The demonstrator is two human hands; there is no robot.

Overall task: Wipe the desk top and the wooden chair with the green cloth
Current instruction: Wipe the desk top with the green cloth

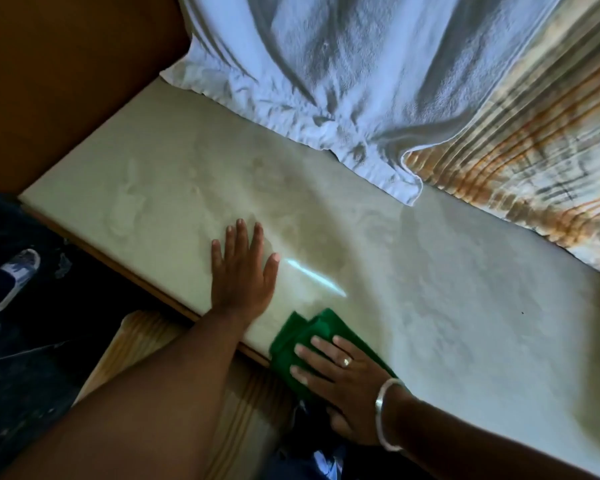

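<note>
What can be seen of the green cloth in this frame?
The green cloth is a plain, deep green fabric, folded or bunched into thick layers. It lies at the near edge of the desk top, with part of it hanging over that edge. The right hand presses flat on it, fingers spread, covering much of it. The left hand rests on the desk beside it, not touching it.

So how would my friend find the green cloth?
Look at the pale desk top and follow its near edge. The folded green cloth lies there, pressed flat under the right hand wearing a ring. It is the only bright green thing; the white towel is far bigger.
</note>
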